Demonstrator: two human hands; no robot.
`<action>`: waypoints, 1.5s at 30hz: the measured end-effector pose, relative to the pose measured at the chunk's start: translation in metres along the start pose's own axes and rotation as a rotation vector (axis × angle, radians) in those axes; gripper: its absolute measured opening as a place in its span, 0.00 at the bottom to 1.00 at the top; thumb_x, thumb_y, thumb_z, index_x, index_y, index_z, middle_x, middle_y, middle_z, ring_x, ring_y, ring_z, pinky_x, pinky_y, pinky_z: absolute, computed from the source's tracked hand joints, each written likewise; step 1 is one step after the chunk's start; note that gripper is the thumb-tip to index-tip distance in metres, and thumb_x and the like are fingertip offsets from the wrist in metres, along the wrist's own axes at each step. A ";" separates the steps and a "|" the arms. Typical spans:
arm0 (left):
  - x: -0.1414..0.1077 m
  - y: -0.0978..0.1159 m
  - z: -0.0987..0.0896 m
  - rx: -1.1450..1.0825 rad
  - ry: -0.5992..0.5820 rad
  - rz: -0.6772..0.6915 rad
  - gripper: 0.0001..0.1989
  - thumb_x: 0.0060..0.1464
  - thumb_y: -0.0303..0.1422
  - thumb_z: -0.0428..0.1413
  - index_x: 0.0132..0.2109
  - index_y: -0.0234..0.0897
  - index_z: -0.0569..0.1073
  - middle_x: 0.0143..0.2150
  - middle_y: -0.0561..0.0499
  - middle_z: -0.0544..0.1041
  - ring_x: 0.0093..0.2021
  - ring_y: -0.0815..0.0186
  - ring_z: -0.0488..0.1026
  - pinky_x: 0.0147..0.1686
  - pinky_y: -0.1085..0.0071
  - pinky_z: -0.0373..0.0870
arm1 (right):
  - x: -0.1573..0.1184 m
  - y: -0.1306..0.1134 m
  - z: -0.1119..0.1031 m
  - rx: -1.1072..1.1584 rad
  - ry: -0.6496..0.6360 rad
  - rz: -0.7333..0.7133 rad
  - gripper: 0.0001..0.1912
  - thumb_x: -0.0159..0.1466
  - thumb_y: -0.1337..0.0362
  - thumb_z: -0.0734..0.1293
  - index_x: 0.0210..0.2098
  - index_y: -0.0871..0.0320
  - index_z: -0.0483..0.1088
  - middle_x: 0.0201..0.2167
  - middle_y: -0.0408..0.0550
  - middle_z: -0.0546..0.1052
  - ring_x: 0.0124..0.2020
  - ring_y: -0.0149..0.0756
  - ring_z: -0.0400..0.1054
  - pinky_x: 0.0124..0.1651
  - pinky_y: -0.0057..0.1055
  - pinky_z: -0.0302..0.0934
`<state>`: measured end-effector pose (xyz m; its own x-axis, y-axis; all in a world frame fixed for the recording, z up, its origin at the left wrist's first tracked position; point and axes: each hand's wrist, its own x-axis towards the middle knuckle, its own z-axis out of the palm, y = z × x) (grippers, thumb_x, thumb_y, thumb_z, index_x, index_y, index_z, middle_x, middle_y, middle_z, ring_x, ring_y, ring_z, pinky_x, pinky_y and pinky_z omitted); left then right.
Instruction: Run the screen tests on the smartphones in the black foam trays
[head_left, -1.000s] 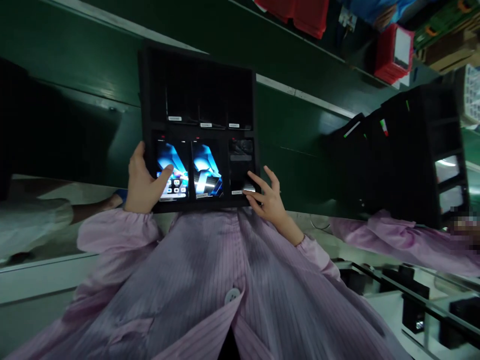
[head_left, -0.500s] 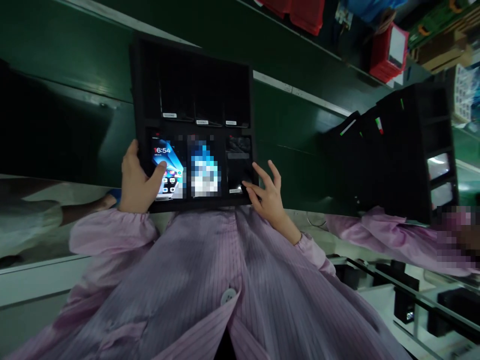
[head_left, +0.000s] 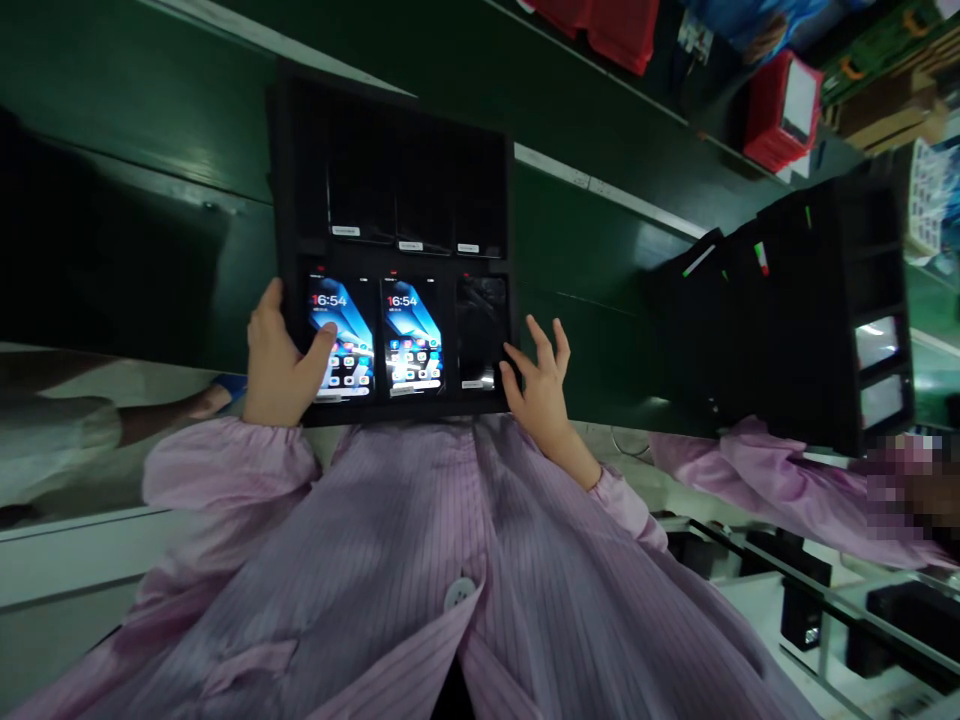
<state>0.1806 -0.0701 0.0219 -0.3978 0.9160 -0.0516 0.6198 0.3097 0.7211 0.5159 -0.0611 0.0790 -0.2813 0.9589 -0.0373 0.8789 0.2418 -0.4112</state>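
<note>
A black phone tray lies in front of my body, holding phones in two rows. In its near row, the left phone and the middle phone are lit, showing 16:54 and app icons. The near-right phone has a dark screen. My left hand grips the tray's left side, its thumb over the left phone's screen. By the tray's right edge is my right hand, fingers spread, thumb and index fingertip close to the rim. Three dark phones with white labels lie in the far row.
Black trays stand at the right on the green bench, beside a co-worker's pink sleeve. Red bins are at the far right. Another person's arm shows at the left.
The middle phone now shows its home screen and time clearly. My right fingertips have moved off the right phone to the tray's edge; that phone's screen has gone darker.
</note>
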 end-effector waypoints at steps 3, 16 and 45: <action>0.000 -0.002 -0.001 0.010 -0.007 0.005 0.46 0.54 0.47 0.57 0.76 0.30 0.60 0.73 0.32 0.67 0.78 0.44 0.58 0.78 0.44 0.51 | 0.005 -0.012 0.010 -0.015 -0.012 0.069 0.26 0.77 0.50 0.62 0.66 0.57 0.75 0.82 0.56 0.54 0.84 0.67 0.33 0.78 0.76 0.43; -0.003 0.010 0.003 0.006 0.028 0.013 0.45 0.55 0.47 0.55 0.73 0.24 0.62 0.70 0.27 0.69 0.76 0.43 0.62 0.78 0.45 0.52 | 0.047 -0.026 0.032 -0.056 0.005 0.224 0.34 0.74 0.43 0.63 0.59 0.69 0.75 0.81 0.74 0.47 0.83 0.75 0.28 0.75 0.82 0.42; 0.000 -0.001 0.007 -0.005 0.052 0.014 0.43 0.53 0.47 0.55 0.72 0.30 0.64 0.70 0.32 0.71 0.75 0.44 0.64 0.77 0.45 0.54 | 0.030 -0.030 0.046 -0.048 0.104 0.157 0.32 0.76 0.44 0.61 0.64 0.64 0.71 0.80 0.69 0.55 0.83 0.66 0.36 0.78 0.73 0.44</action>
<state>0.1850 -0.0688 0.0167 -0.4234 0.9059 -0.0056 0.6225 0.2954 0.7247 0.4632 -0.0464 0.0485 -0.0998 0.9950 -0.0027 0.9271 0.0920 -0.3634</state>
